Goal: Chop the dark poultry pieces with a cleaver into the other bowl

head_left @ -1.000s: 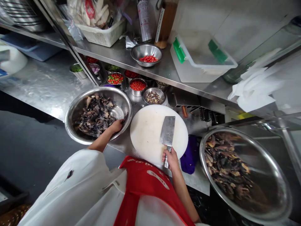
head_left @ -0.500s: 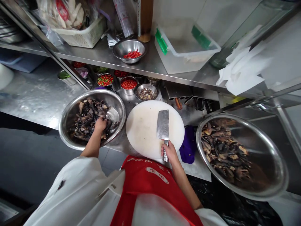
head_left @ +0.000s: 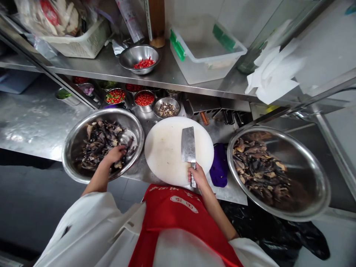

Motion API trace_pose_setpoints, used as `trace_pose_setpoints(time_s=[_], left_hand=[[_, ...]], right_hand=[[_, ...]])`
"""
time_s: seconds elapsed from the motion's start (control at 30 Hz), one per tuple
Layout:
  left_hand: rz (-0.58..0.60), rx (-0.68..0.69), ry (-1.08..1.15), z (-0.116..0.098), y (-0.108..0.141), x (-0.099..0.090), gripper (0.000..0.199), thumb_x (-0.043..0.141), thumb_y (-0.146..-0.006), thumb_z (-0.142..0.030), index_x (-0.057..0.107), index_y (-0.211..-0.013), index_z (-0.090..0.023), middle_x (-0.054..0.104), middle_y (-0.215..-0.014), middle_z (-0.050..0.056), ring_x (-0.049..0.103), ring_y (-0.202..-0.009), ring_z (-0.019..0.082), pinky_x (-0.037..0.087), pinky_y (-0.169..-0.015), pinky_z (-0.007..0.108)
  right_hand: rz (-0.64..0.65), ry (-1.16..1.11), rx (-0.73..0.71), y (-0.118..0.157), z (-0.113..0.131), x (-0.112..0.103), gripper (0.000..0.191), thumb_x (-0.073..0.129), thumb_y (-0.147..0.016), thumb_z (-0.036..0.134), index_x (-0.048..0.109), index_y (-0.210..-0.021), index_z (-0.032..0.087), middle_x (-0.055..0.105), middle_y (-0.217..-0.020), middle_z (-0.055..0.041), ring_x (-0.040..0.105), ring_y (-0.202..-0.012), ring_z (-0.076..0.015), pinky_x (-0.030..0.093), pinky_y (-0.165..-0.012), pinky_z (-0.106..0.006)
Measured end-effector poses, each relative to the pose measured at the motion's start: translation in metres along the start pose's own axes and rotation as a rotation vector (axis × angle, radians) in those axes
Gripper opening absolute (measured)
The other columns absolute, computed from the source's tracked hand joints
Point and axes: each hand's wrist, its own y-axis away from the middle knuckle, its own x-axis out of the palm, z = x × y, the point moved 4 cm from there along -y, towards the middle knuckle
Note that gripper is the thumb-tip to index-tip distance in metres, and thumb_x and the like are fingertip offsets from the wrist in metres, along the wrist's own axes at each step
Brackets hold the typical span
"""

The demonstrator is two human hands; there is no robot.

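Right grip (head_left: 197, 175) holds a cleaver (head_left: 188, 144); left grip (head_left: 114, 154), partly hidden, lies among dark pieces (head_left: 96, 142), whether holding any I cannot tell.

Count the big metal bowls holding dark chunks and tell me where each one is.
2. The first bowl is left of the cutting board, the left hand in it; the second bowl is right of the board, past the purple cloth. No others show.

From my head, one camera looks forward and steeply down over my red apron (head_left: 172, 211), nearest, onto a white board (head_left: 167, 152) mid-view, wide enough to span the left bowl (head_left: 74, 148), right bowl (head_left: 303, 170) and far shelf (head_left: 164, 80).
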Motion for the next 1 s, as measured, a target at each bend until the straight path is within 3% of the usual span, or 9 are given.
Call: trace_pose_setpoints(time_s=[0.1,0.23,0.27,0.4,0.47,0.6,0.7,0.83,1.0], left_hand=[[-0.183,-0.114,-0.067,-0.002,0.005,-0.006,0.042,0.045,-0.086,-0.027,0.058,-0.122,-0.011,0.070,-0.101,0.014,0.066,-0.091,0.025,0.050,-0.077,0.031],[0.109,0.190,-0.185,-0.031,0.022,0.002,0.037,0.052,-0.082,-0.021,0.065,-0.116,-0.017,0.070,-0.108,0.012,0.063,-0.103,0.026,0.046,-0.089,0.029],[0.124,0.228,-0.204,-0.037,0.027,-0.003,0.035,0.054,-0.082,-0.022,0.066,-0.115,-0.018,0.070,-0.108,0.011,0.063,-0.104,0.026,0.045,-0.091,0.030],[-0.188,0.243,-0.139,-0.066,0.046,-0.045,0.038,0.052,-0.085,-0.027,0.063,-0.120,-0.020,0.067,-0.114,0.008,0.059,-0.110,0.028,0.044,-0.095,0.033],[-0.244,0.364,-0.072,-0.093,0.057,-0.049,0.037,0.053,-0.083,-0.023,0.064,-0.118,-0.020,0.065,-0.113,0.007,0.058,-0.109,0.026,0.043,-0.096,0.032],[-0.150,0.637,0.040,-0.152,0.080,-0.012,0.028,0.054,-0.077,-0.014,0.066,-0.102,-0.019,0.063,-0.102,0.006,0.059,-0.098,0.021,0.046,-0.091,0.031],[-0.077,0.739,0.130,-0.182,0.093,0.026,0.018,0.055,-0.078,-0.016,0.063,-0.095,-0.019,0.062,-0.095,0.005,0.059,-0.090,0.019,0.048,-0.085,0.032],[-0.057,0.759,0.188,-0.196,0.099,0.059,0.016,0.055,-0.082,-0.018,0.058,-0.097,-0.021,0.059,-0.098,0.005,0.059,-0.087,0.018,0.048,-0.081,0.031],[-0.099,0.747,0.170,-0.200,0.091,0.074,0.012,0.048,-0.088,-0.024,0.051,-0.100,-0.021,0.055,-0.100,0.007,0.058,-0.086,0.019,0.047,-0.078,0.033]], right_hand=[[-0.006,-0.013,0.006,-0.002,-0.002,-0.001,0.044,0.053,-0.064,0.026,0.049,-0.108,0.020,0.049,-0.051,0.0111,0.044,-0.035,-0.0090,0.039,-0.035,-0.020],[-0.004,-0.023,0.022,-0.002,-0.004,-0.001,0.045,0.054,-0.064,0.027,0.048,-0.108,0.020,0.049,-0.051,0.0113,0.043,-0.035,-0.0088,0.038,-0.035,-0.020],[-0.002,-0.020,0.021,-0.002,-0.004,-0.001,0.045,0.054,-0.064,0.027,0.048,-0.108,0.020,0.049,-0.051,0.0113,0.043,-0.035,-0.0090,0.038,-0.034,-0.020],[0.005,-0.003,-0.004,0.000,-0.002,0.000,0.043,0.054,-0.065,0.026,0.049,-0.107,0.021,0.050,-0.051,0.0109,0.044,-0.035,-0.0098,0.038,-0.035,-0.020],[-0.002,-0.003,-0.006,0.001,-0.001,0.000,0.042,0.053,-0.065,0.025,0.048,-0.107,0.021,0.049,-0.050,0.0111,0.044,-0.036,-0.0098,0.039,-0.035,-0.020],[0.016,0.052,-0.017,0.005,0.005,0.002,0.036,0.052,-0.066,0.026,0.047,-0.102,0.022,0.049,-0.051,0.0115,0.045,-0.037,-0.0102,0.039,-0.037,-0.020],[0.029,0.219,-0.075,0.013,0.014,0.002,0.029,0.050,-0.069,0.026,0.048,-0.098,0.022,0.050,-0.052,0.0105,0.048,-0.039,-0.0111,0.040,-0.041,-0.021],[-0.047,0.597,-0.167,0.030,0.030,0.002,0.036,0.047,-0.075,0.024,0.051,-0.111,0.020,0.053,-0.052,0.0074,0.053,-0.045,-0.0144,0.041,-0.050,-0.023],[-0.075,0.816,-0.279,0.044,0.047,0.015,0.039,0.045,-0.084,0.028,0.053,-0.120,0.018,0.067,-0.077,-0.0026,0.060,-0.064,-0.0179,0.042,-0.062,-0.025]])
